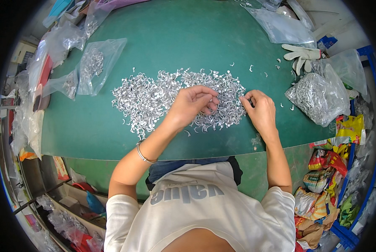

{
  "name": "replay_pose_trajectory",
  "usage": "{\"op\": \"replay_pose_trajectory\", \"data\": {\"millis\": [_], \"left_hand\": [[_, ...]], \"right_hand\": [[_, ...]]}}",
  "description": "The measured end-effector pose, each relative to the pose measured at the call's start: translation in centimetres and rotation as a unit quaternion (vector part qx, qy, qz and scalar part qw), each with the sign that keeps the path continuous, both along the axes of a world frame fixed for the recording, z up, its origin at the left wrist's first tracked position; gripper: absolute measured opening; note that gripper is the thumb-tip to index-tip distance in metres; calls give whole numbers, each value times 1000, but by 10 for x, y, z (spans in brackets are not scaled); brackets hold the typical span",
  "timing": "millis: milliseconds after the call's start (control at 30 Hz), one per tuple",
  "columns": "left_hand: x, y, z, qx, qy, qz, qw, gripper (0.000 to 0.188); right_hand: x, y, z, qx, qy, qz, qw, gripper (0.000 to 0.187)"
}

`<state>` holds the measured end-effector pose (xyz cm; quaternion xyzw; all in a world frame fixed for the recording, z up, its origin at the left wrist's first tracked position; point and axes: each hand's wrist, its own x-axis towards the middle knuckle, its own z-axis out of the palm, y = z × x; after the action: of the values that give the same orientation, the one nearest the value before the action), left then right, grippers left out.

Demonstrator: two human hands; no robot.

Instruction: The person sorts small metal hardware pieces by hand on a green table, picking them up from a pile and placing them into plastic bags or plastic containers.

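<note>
Centrally heaped curved silver pieces: a wide, loose layer on the green bench, near the edge where the person sits.
Left hand: over the middle of the heap, fingers curled inward toward the thumb; whether it grips a piece cannot be told.
Right hand: at the heap's right edge, thumb and forefinger brought close together; whether anything is pinched there cannot be told.
Left wrist: wears a metal bracelet.
Right side: a bulging clear bag of similar pieces, with a white knit glove just beyond it and a few stray pieces scattered nearby.
Left side: a flatter clear bag, partly filled with silver pieces.
</note>
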<state>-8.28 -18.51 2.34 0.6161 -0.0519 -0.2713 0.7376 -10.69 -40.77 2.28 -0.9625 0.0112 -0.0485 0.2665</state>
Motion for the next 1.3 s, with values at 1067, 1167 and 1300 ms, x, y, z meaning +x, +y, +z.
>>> {"op": "replay_pose_trajectory", "data": {"millis": [1067, 1167, 1300], "left_hand": [[-2, 9, -8, -304, 221, 60, 925, 28], [-5, -6, 9, -232, 248, 116, 933, 31], [-5, 0, -1, -286, 249, 87, 921, 35]], "right_hand": [[7, -56, 3, 834, 145, 37, 532, 7], [4, -59, -4, 682, 123, -12, 721, 8], [-1, -52, -4, 613, 186, 15, 768, 13]]}}
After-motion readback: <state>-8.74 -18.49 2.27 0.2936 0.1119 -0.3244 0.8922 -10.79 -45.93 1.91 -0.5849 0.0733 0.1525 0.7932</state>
